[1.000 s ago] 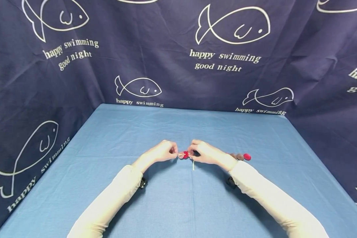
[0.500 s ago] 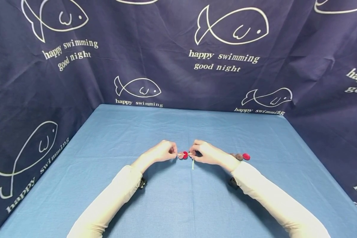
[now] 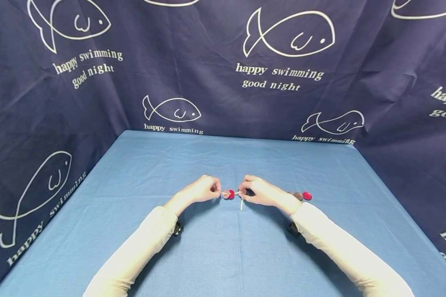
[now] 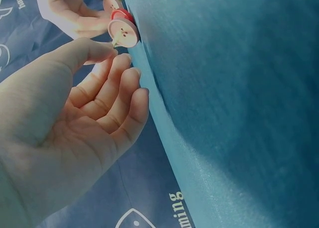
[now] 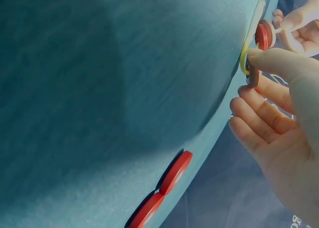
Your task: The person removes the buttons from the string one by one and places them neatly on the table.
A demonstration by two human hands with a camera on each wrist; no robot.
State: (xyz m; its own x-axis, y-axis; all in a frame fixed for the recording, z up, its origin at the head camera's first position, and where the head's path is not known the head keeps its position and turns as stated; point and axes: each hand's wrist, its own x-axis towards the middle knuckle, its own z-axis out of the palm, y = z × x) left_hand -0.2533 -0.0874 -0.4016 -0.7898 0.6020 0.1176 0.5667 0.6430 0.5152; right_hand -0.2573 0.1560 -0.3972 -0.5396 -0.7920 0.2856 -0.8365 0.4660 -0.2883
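In the head view my left hand [image 3: 208,187] pinches the end of a pale string between thumb and fingertips. Beside those fingertips a pinkish-brown button [image 4: 123,33] is threaded on the string, with a red button [image 4: 122,13] against it. My right hand [image 3: 259,191] pinches another brown button [image 5: 253,76], through which the string also runs. A short stretch of string shows between this button and the red one. The loose tail of the string [image 3: 241,205] hangs toward the near side. In the right wrist view the remaining right fingers spread below the button.
To the right of the right hand, a loose red button [image 3: 307,196] lies on the blue tablecloth [image 3: 215,247], next to a brown button [image 3: 298,196]. The right forearm partly covers the row. Dark fish-print curtains [image 3: 223,82] stand behind and at both sides.
The right hand has shifted slightly right with its brown button, so the gap to the red button has widened and more string shows there. The left hand stays nearly still.
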